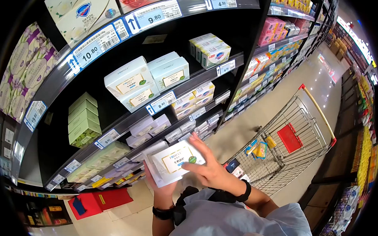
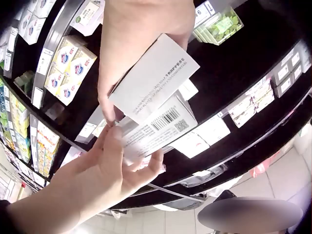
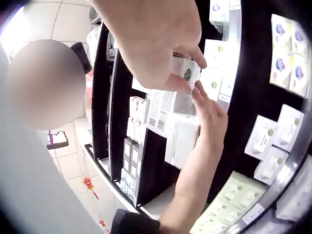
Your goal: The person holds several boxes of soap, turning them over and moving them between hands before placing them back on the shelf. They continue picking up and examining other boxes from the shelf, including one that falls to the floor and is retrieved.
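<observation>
Two white soap boxes (image 1: 178,158), one partly behind the other, are held between my hands in front of the shelves. The front one bears a gold-framed label and a small green mark. My left hand (image 1: 161,183) grips from below and the left, its fingers partly hidden by the boxes. From the right, my right hand (image 1: 213,171) holds the front box, thumb over its face. The left wrist view shows printed text on one white box (image 2: 158,73) and a barcode and QR code on the other soap box (image 2: 161,126). Both hands' fingertips come close together there.
White soap boxes (image 1: 129,80) and green boxes (image 1: 84,121) stand on the dark shelf ahead, above price tags (image 1: 161,103). A shopping cart (image 1: 287,143) with several yellow and blue packs stands to the right. A red box (image 1: 102,203) sits on the floor at lower left.
</observation>
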`<act>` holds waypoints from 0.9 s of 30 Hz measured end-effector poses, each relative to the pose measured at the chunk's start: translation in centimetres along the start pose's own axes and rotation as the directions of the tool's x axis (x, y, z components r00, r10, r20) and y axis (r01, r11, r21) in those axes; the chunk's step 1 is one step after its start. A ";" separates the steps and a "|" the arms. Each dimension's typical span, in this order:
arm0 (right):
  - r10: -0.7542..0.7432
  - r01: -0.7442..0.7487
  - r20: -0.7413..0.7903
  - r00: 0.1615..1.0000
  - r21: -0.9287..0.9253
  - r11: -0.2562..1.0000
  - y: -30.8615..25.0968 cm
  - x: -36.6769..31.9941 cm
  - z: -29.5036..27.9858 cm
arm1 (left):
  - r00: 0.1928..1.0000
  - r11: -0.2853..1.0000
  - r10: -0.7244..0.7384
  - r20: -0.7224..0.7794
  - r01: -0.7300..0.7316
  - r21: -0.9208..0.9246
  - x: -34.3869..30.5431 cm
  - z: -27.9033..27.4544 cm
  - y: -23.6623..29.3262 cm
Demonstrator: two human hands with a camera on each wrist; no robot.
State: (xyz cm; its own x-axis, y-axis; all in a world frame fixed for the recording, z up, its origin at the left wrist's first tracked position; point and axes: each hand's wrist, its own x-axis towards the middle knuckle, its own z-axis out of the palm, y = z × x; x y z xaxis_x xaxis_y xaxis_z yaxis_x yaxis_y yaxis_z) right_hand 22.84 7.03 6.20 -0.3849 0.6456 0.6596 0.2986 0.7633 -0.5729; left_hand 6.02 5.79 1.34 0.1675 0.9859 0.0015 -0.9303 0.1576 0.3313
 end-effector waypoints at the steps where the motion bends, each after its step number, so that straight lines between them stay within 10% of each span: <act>1: 0.023 -0.023 -0.008 1.000 0.033 0.999 0.0 -0.3 0.3 | 0.991 1.000 0.007 -0.130 -0.007 0.004 -0.1 0.0 0.1; 11: 0.247 -0.216 0.008 0.969 0.511 0.832 0.0 -0.7 1.8 | 0.977 0.998 0.044 -0.210 -0.053 -0.037 0.0 0.7 -0.2; 14: 0.454 -0.328 0.019 0.891 0.719 0.613 0.4 -1.3 2.3 | 0.985 0.989 0.124 -0.116 -0.113 0.096 -0.2 1.2 -0.5; 16: 0.536 -0.512 0.285 0.795 0.788 0.341 0.6 -1.4 1.5 | 0.936 0.963 0.242 -0.258 -0.200 0.179 -0.7 1.7 -0.3; 25: 0.387 -0.404 0.225 0.894 0.779 0.479 0.8 -1.9 -0.2 | 0.926 0.810 0.365 -0.096 -0.265 0.523 -1.4 1.9 2.5; 27: 0.270 -0.268 0.104 0.957 0.674 0.688 0.7 -2.0 0.0 | 0.913 0.814 0.386 -0.133 -0.269 0.515 -1.5 1.8 3.0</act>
State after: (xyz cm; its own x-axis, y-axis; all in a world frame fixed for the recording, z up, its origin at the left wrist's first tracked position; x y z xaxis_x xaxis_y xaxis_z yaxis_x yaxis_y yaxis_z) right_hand 23.84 6.28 4.44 -0.3786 0.8218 0.4257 -0.2804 0.3365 -0.8990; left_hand 3.56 4.71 4.01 -0.2495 0.9684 0.0033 -0.6339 -0.1659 0.7554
